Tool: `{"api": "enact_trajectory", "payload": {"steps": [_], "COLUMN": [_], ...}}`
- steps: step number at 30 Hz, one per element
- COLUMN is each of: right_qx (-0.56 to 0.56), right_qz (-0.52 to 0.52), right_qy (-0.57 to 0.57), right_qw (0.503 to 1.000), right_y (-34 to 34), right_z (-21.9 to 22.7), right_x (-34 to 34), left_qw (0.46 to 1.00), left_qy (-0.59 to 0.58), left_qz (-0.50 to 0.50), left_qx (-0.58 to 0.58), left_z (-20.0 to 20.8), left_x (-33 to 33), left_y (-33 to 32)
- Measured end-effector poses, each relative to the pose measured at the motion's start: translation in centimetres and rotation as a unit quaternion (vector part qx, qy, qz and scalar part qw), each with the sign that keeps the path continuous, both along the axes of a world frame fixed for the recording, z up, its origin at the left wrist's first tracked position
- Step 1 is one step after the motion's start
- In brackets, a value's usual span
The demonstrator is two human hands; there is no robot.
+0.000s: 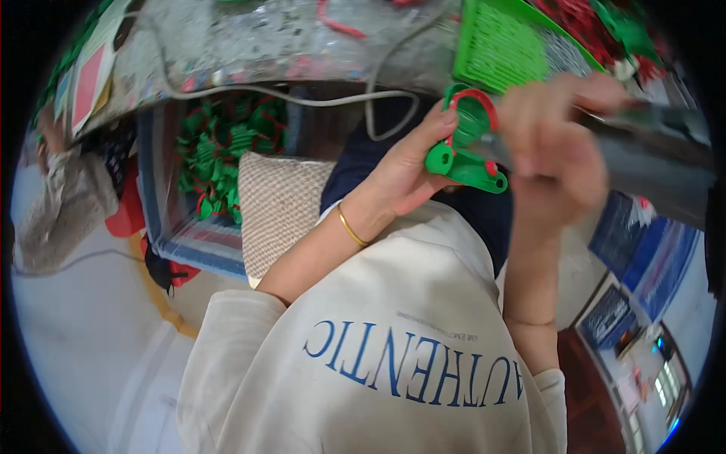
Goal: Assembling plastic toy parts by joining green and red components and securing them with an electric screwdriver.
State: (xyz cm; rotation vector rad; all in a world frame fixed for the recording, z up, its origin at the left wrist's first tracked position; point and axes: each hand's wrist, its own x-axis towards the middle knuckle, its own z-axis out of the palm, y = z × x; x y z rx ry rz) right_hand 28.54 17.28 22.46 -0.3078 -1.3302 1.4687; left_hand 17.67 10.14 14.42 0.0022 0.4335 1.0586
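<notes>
- The green plastic piece (pixel 463 155), with a red loop arching over its top, sat just in front of our chest, below the edge of the worktable (pixel 249 45) and above our lap.
- We judged it light and stiff: thin moulded plastic, smooth enough to slip, with the red loop looking like its weakest part.
- The best hold seemed to be the flat green body near its round end, leaving the loop free.
- Our left hand (pixel 404 170) was curled loosely about the piece from the left, thumb and fingertips pinching the green body, palm partly open toward us.
- Our right hand (pixel 556 136) was blurred; it was wrapped closed around a grey tool (pixel 650 147) whose tip met the piece, though we could not tell exactly where.
- A gold bangle (pixel 352 227) sat on our left wrist, and our cream sweatshirt (pixel 393 333) filled the lower view.
- Just above the piece a green slotted basket (pixel 499 45) rested on the table.
- A grey cable (pixel 302 94) trailed along the table edge.
- Well to the left, a bin of green and red pieces (pixel 227 144) stood on the floor beside a woven cushion (pixel 280 204).
</notes>
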Motion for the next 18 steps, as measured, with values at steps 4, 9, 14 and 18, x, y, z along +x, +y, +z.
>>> {"api": "enact_trajectory", "payload": {"steps": [4, 9, 14, 18], "right_qx": [-0.001, 0.039, -0.088, 0.031], "right_qz": [0.086, -0.101, -0.436, -0.264], "right_qy": [0.078, -0.049, -0.106, -0.163], "right_qw": [0.993, 0.993, 0.889, 0.95], "right_y": [2.8, 8.4, 6.5, 9.2], "right_z": [4.9, 7.2, 10.4, 7.8], "right_x": [2.9, 9.7, 4.2, 11.3], "left_qw": [0.999, 0.991, 0.898, 0.799], "left_qy": [-0.016, -0.03, 0.133, 0.213], "left_qz": [-0.026, 0.042, 0.388, 0.443], "left_qx": [0.018, -0.125, -0.161, -0.346], "left_z": [-0.6, -5.4, -11.1, -13.0], "left_x": [-3.6, -14.8, -26.1, -29.7], "left_y": [-1.5, -7.1, -10.4, -9.4]}}
